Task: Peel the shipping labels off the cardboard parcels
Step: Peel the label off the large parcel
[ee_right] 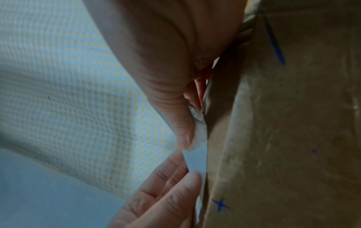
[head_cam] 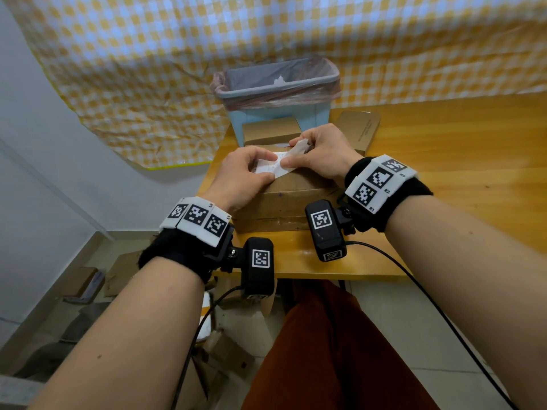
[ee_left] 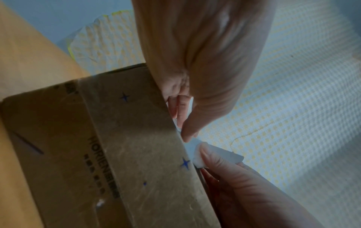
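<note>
Head view: high, looking forward and down over both forearms at the tabletop (head_cam: pixel 444 173). Left and right wrist views: very close, from opposite sides, looking along each hand at the parcel (ee_left: pixel 121 138) edge. All three share the label (head_cam: pixel 273 167).

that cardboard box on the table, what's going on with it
A person is peeling a white shipping label off the top of a cardboard parcel on a wooden table. The right hand pinches the lifted, curled end of the label, while the left hand holds the other end by the box top. The label is partly up, not yet off. A lined waste bin stands just behind, with more cardboard boxes next to it.
</note>
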